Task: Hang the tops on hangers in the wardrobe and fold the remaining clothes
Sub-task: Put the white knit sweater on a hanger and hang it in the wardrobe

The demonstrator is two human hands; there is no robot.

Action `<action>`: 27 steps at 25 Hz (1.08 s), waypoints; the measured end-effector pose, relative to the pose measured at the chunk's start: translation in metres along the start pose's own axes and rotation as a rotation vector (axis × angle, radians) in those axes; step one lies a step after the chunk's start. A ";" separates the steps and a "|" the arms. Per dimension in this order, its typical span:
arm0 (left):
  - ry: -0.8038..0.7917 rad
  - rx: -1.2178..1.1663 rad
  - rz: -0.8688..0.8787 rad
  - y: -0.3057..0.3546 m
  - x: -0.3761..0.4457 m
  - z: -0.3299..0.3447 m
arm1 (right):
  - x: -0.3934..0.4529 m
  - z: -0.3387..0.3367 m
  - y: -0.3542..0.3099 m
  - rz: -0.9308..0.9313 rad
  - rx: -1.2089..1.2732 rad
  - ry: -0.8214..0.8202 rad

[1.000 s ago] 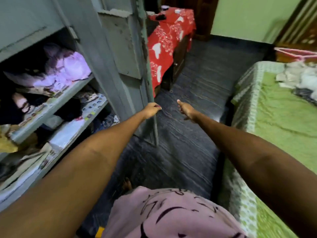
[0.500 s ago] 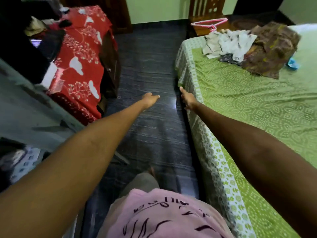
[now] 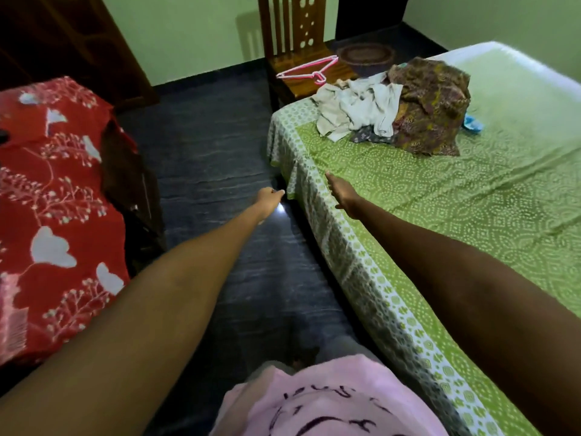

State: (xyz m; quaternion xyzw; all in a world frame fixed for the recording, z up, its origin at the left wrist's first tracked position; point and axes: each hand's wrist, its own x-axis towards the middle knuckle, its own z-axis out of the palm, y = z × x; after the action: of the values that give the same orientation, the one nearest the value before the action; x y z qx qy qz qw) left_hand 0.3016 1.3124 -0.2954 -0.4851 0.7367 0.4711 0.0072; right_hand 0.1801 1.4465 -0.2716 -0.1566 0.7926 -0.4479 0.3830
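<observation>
Gone from view since a second ago is the wardrobe; the bed with its green patterned sheet (image 3: pixel 440 196) now fills the right side. Both arms reach forward. Left hand (image 3: pixel 268 199) hangs over the dark floor, fingers loosely curled, holding nothing. Right hand (image 3: pixel 341 191) is over the bed's edge, fingers relaxed, empty. Well beyond the right hand lies a pile of clothes: pale crumpled garments (image 3: pixel 358 108) touching a brown printed one (image 3: pixel 430 102). Beyond them, pink hangers (image 3: pixel 306 70) rest on a wooden chair (image 3: pixel 289 36).
</observation>
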 end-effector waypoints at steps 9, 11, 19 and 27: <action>-0.109 -0.081 0.047 0.104 0.208 -0.022 | 0.191 -0.023 -0.070 0.057 0.087 0.072; -0.154 -0.063 0.033 0.128 0.254 -0.024 | 0.234 -0.035 -0.084 0.074 0.085 0.077; -0.233 0.059 0.031 0.243 0.421 -0.028 | 0.386 -0.085 -0.146 0.174 0.112 0.138; -0.438 0.244 0.112 0.325 0.584 0.018 | 0.538 -0.126 -0.162 0.327 0.323 0.310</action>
State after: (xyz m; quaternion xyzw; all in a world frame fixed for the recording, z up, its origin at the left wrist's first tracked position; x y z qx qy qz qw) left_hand -0.2496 0.9395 -0.3555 -0.3256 0.7944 0.4725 0.1991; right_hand -0.2834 1.1137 -0.3501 0.1070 0.7746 -0.5195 0.3446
